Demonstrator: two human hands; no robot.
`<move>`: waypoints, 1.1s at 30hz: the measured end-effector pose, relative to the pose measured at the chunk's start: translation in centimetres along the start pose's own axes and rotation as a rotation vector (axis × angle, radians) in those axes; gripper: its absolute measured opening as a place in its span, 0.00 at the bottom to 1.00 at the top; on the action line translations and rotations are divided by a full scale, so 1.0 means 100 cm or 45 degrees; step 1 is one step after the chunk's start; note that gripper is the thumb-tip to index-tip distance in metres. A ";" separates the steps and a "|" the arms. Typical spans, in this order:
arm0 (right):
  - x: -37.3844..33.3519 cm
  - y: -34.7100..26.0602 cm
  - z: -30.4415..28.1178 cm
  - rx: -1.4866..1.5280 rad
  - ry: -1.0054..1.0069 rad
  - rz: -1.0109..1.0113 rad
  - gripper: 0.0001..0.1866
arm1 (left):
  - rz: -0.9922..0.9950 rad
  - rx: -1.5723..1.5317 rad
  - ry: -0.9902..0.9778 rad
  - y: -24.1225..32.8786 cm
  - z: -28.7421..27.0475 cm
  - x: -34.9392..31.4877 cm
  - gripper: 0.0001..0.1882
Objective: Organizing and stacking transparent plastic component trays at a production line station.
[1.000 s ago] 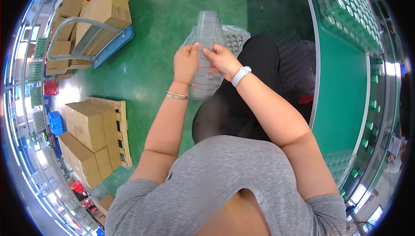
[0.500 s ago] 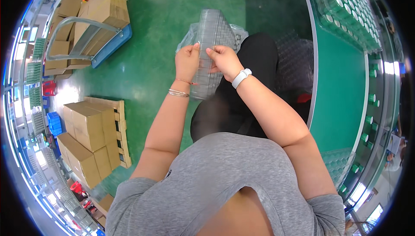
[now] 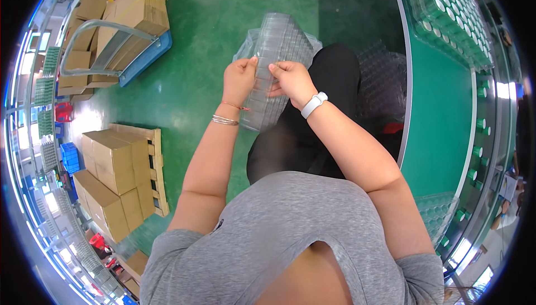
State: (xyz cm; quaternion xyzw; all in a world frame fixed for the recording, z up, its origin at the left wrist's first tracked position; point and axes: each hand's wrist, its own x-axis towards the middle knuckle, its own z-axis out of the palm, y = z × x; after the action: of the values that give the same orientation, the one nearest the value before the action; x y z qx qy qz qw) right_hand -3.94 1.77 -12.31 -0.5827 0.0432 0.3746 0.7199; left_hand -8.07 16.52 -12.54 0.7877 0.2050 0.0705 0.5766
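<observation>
Left hand (image 3: 240,81): grasping the left edge of the clear plastic trays (image 3: 277,28), thumb near the rim. Right hand (image 3: 293,83): grasping the same trays, thumb on the near side; some fingers are partly hidden, so their exact purchase cannot be told. The trays appear nested; their number cannot be counted. They stand tilted between the hands, in front of the dark-trousered legs (image 3: 336,76), with a crumpled clear bag (image 3: 244,49) behind them, over the green floor (image 3: 206,101). To the right, the worktop (image 3: 438,137) carries a clear tray of white-topped pieces (image 3: 446,12).

Handling assessment: the thin walls probably flex and crease readily. Both thumbs should press lightly at matching height, on the rims rather than the pockets. Any parting of layers calls for an even, gradual pull, keeping loose film off the fingertips.
</observation>
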 end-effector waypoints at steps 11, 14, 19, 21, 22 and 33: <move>-0.012 -0.009 -0.009 -0.086 -0.038 0.009 0.14 | 0.028 0.060 0.007 0.006 0.004 -0.008 0.17; -0.012 -0.020 -0.024 -0.099 0.004 0.001 0.15 | 0.158 0.150 0.032 0.009 0.003 -0.021 0.14; -0.010 -0.042 -0.029 0.051 0.397 -0.314 0.22 | 0.531 0.391 0.022 0.008 -0.001 -0.037 0.08; -0.013 -0.044 -0.026 0.111 0.379 -0.331 0.19 | 0.531 0.430 0.038 0.003 -0.003 -0.047 0.09; -0.013 -0.043 -0.025 0.179 0.293 -0.276 0.16 | 0.519 0.467 0.058 0.000 -0.006 -0.051 0.09; -0.005 0.008 -0.003 -0.029 0.026 -0.422 0.12 | 0.620 0.451 0.094 0.014 -0.019 -0.030 0.17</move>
State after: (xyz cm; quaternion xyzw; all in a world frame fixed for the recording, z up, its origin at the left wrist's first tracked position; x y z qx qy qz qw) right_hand -4.64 1.30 -12.78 -0.5936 -0.0502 0.2453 0.7648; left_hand -11.09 16.58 -10.22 0.8989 0.0400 0.1984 0.3886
